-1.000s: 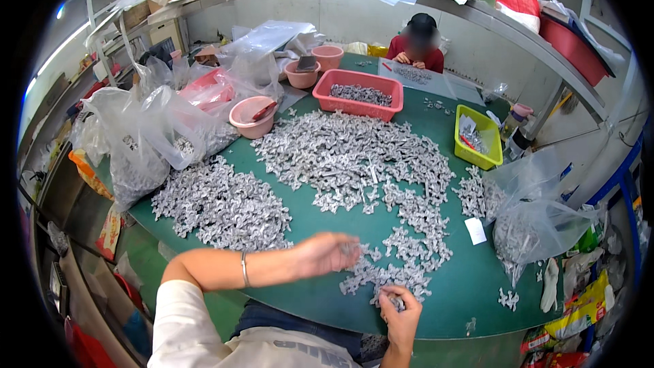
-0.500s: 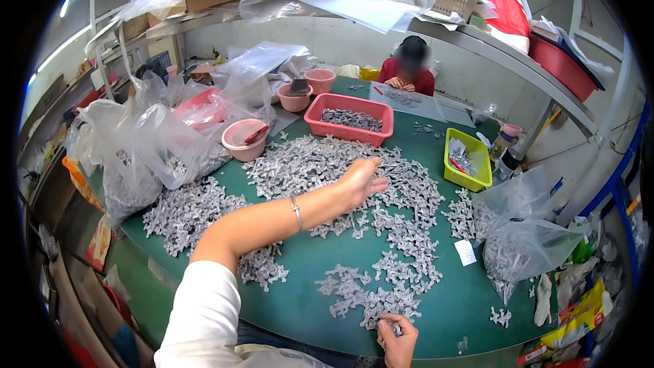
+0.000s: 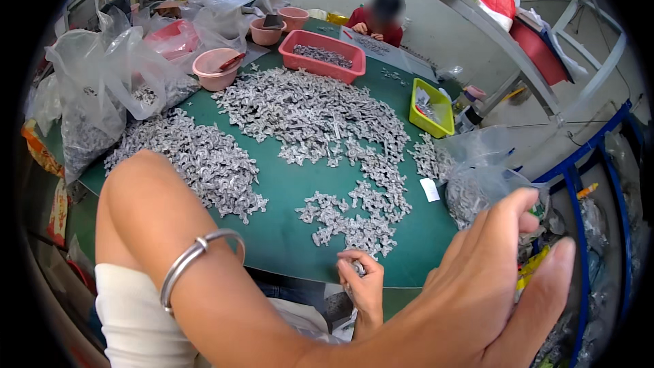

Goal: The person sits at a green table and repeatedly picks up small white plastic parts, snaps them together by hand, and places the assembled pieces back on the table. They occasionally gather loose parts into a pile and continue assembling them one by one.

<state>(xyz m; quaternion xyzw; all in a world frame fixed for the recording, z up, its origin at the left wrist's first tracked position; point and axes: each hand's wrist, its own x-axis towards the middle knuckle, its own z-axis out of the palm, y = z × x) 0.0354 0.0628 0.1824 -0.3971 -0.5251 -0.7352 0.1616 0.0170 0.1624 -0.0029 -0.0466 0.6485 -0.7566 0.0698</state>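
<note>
My left arm, with a silver bangle [image 3: 184,269] on it, reaches across the lower part of the view. Large and close to the camera, my left hand [image 3: 477,286] is raised at the lower right, its fingers apart and nothing seen in them. My right hand [image 3: 364,283] is curled at the table's near edge around small grey metal parts, mostly hidden by the fingers. Just beyond it lies a thin spread of similar parts [image 3: 354,221]. It joins the large heap [image 3: 306,109] in the middle. A second heap [image 3: 197,163] sits left.
A pink tray [image 3: 291,60] of parts and a yellow-green basket [image 3: 444,123] stand farther back. Pink bowls [image 3: 214,80] and filled plastic bags [image 3: 88,119] crowd the left. Another bag of parts [image 3: 466,197] is right, beside a white slip [image 3: 430,189]. A person in red [image 3: 375,31] sits opposite.
My left hand has left the middle heap and come up and right, close to the camera. My right hand stays closed near the table edge. The view has shifted.
</note>
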